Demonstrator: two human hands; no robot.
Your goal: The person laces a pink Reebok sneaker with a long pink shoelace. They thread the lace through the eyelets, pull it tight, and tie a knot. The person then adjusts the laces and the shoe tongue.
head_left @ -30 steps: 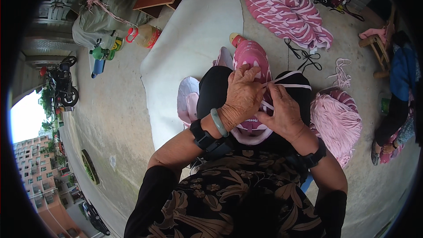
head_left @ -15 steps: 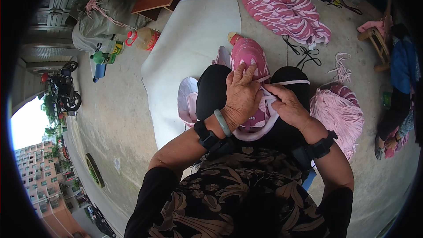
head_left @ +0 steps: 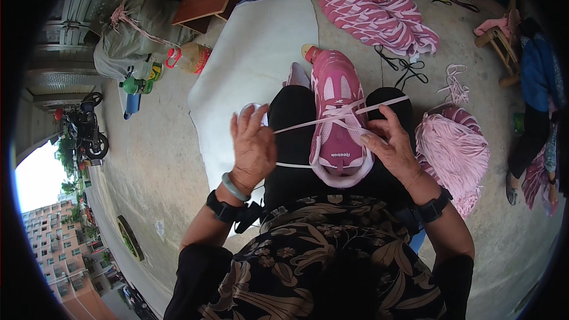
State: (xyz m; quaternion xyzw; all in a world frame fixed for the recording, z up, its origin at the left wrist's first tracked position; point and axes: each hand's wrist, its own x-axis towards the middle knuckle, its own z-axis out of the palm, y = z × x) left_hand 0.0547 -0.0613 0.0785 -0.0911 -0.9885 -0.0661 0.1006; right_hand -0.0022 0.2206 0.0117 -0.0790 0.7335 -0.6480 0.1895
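A pink sneaker (head_left: 338, 92) lies across my lap between my black-clad knees, its toe pointing away from me. My left hand (head_left: 252, 145), a bangle on its wrist, is out to the left of the sneaker, pinching a pale pink shoelace (head_left: 299, 123) that stretches taut from the eyelets. Another length of lace trails over my right knee. My right hand (head_left: 392, 145) is at the sneaker's right side, thumb resting near its edge and fingers apart. A yellowish piece (head_left: 307, 52) sticks out by the toe. Another pale shoe part (head_left: 298, 75) is partly hidden behind my left knee.
A white sheet (head_left: 237, 65) covers the floor ahead. Beyond lies a pile of pink-and-white shoe pieces (head_left: 379, 12), with a bundle of pink laces (head_left: 453, 154) at right. Black laces (head_left: 406, 71) lie between. Bottles (head_left: 192, 57) stand at left. Another person (head_left: 536, 95) is at far right.
My left hand has moved off the sneaker to the left, drawing the lace out with it. My right hand has shifted slightly right, and the sneaker's tongue and lacing are now uncovered.
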